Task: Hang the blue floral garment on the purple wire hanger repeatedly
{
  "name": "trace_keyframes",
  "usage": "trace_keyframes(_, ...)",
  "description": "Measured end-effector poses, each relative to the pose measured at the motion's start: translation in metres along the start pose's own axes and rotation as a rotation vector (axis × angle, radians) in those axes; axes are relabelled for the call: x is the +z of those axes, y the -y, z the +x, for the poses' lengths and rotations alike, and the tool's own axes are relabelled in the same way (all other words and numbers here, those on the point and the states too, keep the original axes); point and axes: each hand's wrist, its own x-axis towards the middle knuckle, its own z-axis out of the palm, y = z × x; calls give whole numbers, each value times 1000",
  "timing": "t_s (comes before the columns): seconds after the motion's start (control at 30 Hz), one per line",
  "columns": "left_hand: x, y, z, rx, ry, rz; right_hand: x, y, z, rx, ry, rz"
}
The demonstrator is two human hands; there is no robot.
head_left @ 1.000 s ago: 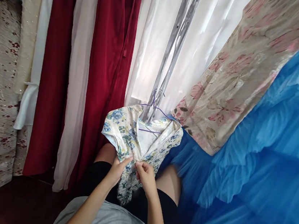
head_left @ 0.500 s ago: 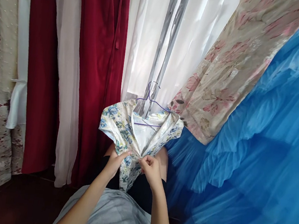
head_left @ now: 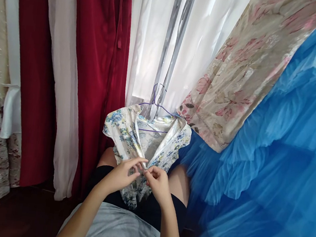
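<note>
A small white dress with blue flowers [head_left: 122,129] hangs on a purple wire hanger [head_left: 156,99] over my lap. My left hand [head_left: 120,175] pinches the left edge of the dress's open front. My right hand [head_left: 158,182] pinches the right edge, fingers closed. The two hands meet at the middle of the front opening, fingertips nearly touching. The lower part of the dress drops between my knees behind my hands.
Dark red gowns [head_left: 95,68], pale pink and cream dresses [head_left: 55,83] hang at the left. White sheer curtain [head_left: 147,36] and a metal pole [head_left: 170,39] stand behind. A pink-flowered fabric [head_left: 237,78] and a big blue tulle skirt [head_left: 278,168] fill the right.
My hands have come closer together at the front opening, and the left fingers reach further across. The view has shifted slightly, with the dress a bit left.
</note>
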Motion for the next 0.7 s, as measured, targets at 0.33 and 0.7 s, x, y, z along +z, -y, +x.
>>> trace_keyframes(0.33,28,-15,-4,16,-52,9,-15,21,-11,-1,-16,245)
trace_keyframes(0.7,23,9,3,223,-230,62,31,-18,-6,-114,-3,158)
